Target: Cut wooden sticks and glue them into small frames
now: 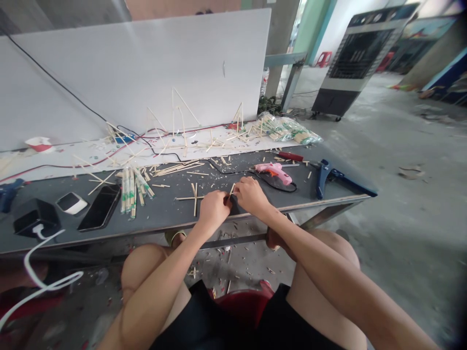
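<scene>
My left hand (pixel 215 208) and my right hand (pixel 250 194) meet near the front edge of the dark table (pixel 171 218). Between their fingertips is a short wooden stick (pixel 232 189), pinched from both sides; its lower end is hidden by the fingers. Just left of my left hand lies a star of crossed sticks (pixel 194 198). A pink glue gun (pixel 275 171) rests beyond my right hand, its black cord curling beside it.
Wrapped stick bundles (pixel 133 189), a black phone (pixel 99 208) and a black box (pixel 35 218) with a white cable lie left. Blue clamp-like tool (pixel 323 180) and red-handled tool (pixel 291 156) lie right. A white panel (pixel 146 73) stands behind loose sticks.
</scene>
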Demonstrator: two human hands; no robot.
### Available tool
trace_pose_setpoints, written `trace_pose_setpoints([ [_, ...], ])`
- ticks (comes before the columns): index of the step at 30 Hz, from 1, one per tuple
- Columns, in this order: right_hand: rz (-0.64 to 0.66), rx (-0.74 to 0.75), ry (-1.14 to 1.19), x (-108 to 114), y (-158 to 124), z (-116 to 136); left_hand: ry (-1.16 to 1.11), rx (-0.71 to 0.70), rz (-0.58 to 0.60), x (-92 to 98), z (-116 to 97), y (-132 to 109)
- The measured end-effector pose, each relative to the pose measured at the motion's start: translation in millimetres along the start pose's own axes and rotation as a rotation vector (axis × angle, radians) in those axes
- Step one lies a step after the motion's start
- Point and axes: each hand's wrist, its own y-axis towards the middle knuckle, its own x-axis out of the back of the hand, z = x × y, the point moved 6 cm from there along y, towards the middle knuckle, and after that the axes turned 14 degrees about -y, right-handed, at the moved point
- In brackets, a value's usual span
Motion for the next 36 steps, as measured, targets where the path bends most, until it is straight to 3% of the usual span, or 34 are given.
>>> trace_pose_setpoints([
  [11, -0.19, -0.043, 0.247, 23.8, -6.9, -32.9, 0.009, 0.0, 0.007, -0.2, -8.4, -5.1],
  [25, -0.043, 0.213, 0.014, 4.0, 4.8, -2.3, 0.043, 0.0, 0.021, -2.0, -8.5, -3.3],
  [36, -0.021, 0.21, -0.002, 4.4, 5.7, -1.0, 0.051, -0.024, 0.081, -2.0, -9.5, -0.6],
])
